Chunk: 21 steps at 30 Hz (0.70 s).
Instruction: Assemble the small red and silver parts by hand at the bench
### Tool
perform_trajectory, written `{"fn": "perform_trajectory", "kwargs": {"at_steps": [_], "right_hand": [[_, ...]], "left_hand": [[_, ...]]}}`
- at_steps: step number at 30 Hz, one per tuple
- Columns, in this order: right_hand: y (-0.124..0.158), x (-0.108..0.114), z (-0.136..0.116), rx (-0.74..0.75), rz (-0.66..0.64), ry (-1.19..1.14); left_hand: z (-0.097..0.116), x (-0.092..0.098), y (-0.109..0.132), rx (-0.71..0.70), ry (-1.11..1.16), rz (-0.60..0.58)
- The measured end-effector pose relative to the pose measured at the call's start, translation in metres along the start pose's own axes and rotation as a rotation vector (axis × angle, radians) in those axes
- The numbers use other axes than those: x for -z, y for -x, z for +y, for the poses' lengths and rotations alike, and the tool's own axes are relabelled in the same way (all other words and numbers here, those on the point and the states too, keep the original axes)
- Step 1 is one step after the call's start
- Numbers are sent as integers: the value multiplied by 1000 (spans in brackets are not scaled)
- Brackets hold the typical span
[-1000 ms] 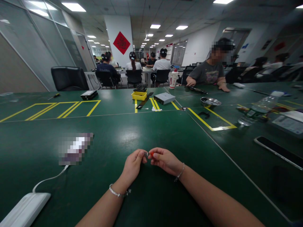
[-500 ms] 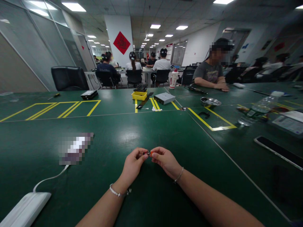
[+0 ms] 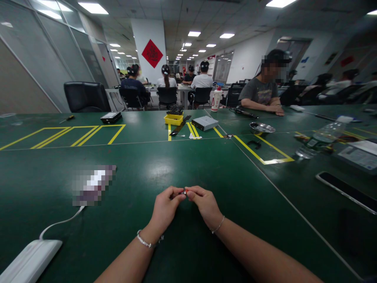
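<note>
Over the green table, my left hand and my right hand meet fingertip to fingertip. Between them is a tiny part with a shiny metal spot and some red-orange; its kind is too small to make out. The left thumb and forefinger pinch its dark, metallic side. At the orange end, the right thumb and fingers are closed in a pinch. Most of the part is hidden behind the fingertips.
A phone on a white cable lies left, by a white power bank. Farther off are a yellow tray, a grey metal box and a steel bowl. At right are a plastic bottle and a dark phone. A person sits across.
My right hand has shifted slightly left, closer to the left one, and turned a little. Less of the orange end shows now. The left hand has barely moved.
</note>
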State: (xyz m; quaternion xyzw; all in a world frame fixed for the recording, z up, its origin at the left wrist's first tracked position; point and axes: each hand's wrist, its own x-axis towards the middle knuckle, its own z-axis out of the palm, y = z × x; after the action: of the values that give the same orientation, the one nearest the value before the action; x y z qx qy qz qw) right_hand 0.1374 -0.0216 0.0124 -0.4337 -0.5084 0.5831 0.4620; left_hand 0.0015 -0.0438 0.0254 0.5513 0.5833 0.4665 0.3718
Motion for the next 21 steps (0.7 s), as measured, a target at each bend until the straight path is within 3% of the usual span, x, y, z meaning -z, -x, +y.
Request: {"fn": "perform_trajectory", "kwargs": {"at_steps": [9,21], "right_hand": [[6,-1,-7,221,-95,255],[11,-5,2,296,-117,396]], "left_hand": [[-1,0,-1,140,233,76],[-11,-4,-1,181,473,89]]}}
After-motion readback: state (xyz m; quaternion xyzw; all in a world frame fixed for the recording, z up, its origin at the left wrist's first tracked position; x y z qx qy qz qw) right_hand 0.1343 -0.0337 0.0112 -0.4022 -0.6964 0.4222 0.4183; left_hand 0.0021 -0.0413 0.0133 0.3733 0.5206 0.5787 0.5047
